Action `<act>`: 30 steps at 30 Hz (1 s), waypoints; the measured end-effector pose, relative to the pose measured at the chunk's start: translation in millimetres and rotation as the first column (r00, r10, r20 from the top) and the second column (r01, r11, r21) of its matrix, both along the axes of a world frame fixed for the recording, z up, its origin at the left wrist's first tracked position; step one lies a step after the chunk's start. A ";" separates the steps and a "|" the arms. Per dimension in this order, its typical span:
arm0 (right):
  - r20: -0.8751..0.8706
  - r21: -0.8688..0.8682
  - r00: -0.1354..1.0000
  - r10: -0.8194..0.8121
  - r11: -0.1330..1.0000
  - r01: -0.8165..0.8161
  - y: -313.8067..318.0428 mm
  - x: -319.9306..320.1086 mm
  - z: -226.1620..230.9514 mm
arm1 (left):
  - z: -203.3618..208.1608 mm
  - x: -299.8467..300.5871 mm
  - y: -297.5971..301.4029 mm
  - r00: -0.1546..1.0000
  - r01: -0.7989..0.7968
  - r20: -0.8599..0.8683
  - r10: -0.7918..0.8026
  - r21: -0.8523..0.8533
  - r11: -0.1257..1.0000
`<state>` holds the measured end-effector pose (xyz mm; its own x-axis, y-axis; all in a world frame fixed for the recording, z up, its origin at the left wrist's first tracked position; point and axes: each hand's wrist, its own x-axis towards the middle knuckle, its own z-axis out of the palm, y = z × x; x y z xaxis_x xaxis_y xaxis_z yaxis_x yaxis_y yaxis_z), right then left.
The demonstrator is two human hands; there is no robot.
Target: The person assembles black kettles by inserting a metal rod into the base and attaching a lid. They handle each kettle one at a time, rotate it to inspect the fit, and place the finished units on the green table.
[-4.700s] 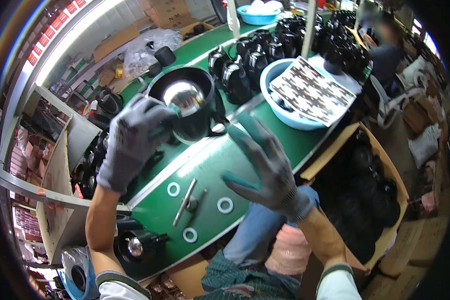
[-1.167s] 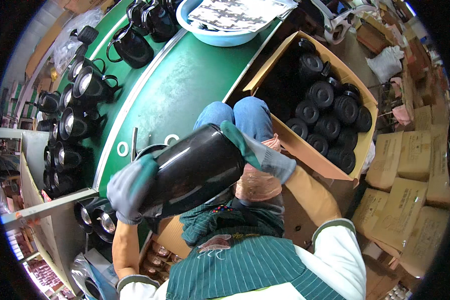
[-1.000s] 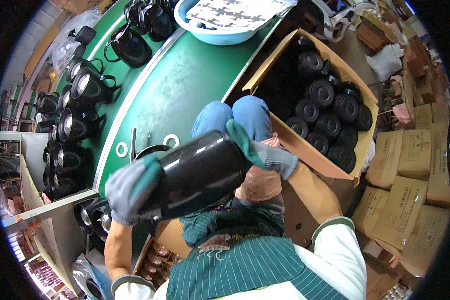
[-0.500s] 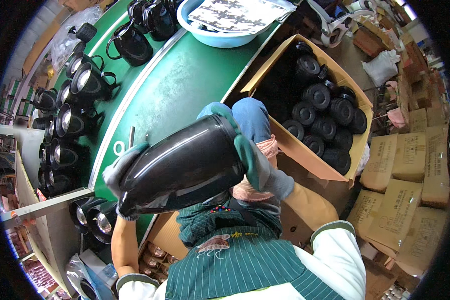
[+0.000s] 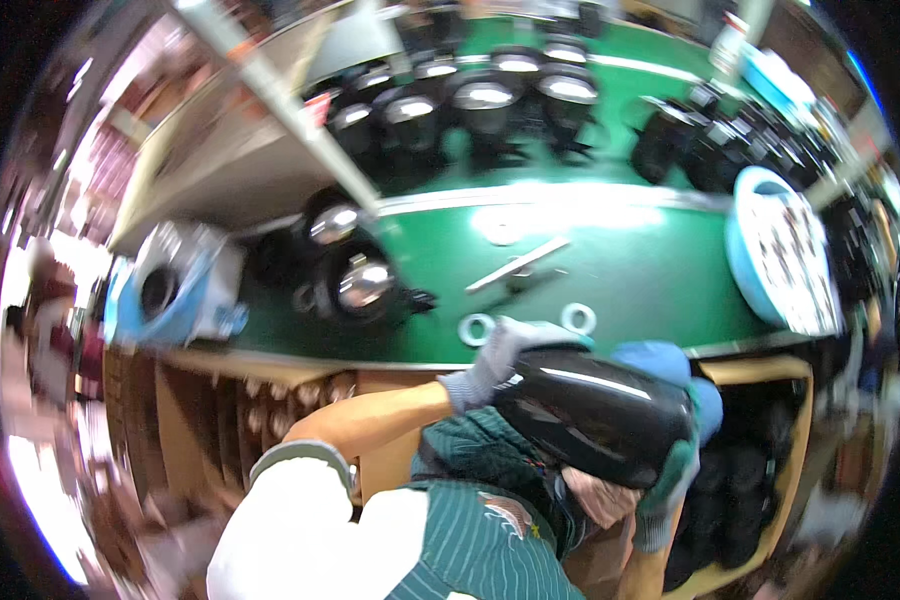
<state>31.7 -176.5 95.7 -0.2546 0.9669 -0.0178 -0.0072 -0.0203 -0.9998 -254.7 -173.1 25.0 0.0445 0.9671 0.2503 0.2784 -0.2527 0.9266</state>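
Step in hand: supporting black vessel (image 5: 610,415) by both ends. Grip each end evenly; glossy wall may slip under glove. Press with palms rather than fingertips, to limit scuffing. Turn both wrists together so vessel does not twist loose.

Vessel position: between hands, lying tilted, end at right hand lower. Left hand (image 5: 505,362): curled over near end, some fingers hidden. Right hand (image 5: 670,482): clasped around opposite end, underside contact not visible. White ring (image 5: 477,330): just beyond left hand. Metal bar (image 5: 518,265): farther beyond left hand.
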 end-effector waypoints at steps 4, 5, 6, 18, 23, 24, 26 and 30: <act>0.287 0.313 0.950 0.121 0.926 -0.213 -8.9 -16.2 34.8 | -85.6 1.1 -70.7 0.536 0.347 0.838 0.100 -0.327 0.879; 0.406 0.467 0.901 0.153 0.813 -0.348 -3.7 -22.2 53.3 | -86.8 19.3 -86.5 0.369 0.491 0.925 0.092 -0.277 0.826; 0.583 0.578 0.793 0.176 0.597 -0.557 13.3 -15.8 63.1 | -79.8 40.4 -105.9 0.192 0.592 0.975 0.112 -0.206 0.779; 0.326 0.102 0.862 0.389 0.891 -0.441 92.3 -52.1 33.5 | -88.8 7.8 -224.8 0.025 0.337 0.983 0.180 -0.178 0.925; 0.232 0.367 0.271 0.934 0.174 -0.914 48.8 -71.7 43.6 | -84.1 -12.6 -241.2 -0.079 0.214 0.989 0.123 -0.104 0.971; 0.230 0.352 0.261 0.938 0.170 -0.921 47.2 -74.4 37.1 | -81.7 -13.5 -251.6 -0.090 0.175 0.990 0.111 -0.094 0.980; -0.091 0.118 0.555 0.827 0.562 -0.819 39.0 -74.5 30.0 | -77.0 -24.0 -265.8 -0.099 0.117 0.994 0.054 -0.042 0.992; -0.171 0.099 0.697 0.697 0.716 -0.691 56.7 -74.9 12.2 | -56.1 -52.7 -324.2 -0.062 -0.043 0.997 -0.051 0.048 0.998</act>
<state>-43.2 -119.8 107.9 -0.8493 0.5136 0.1220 -0.1823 -0.0685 -0.9809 -307.4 -497.3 -31.1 -0.2943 0.9528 0.0749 -0.9302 -0.3035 0.2065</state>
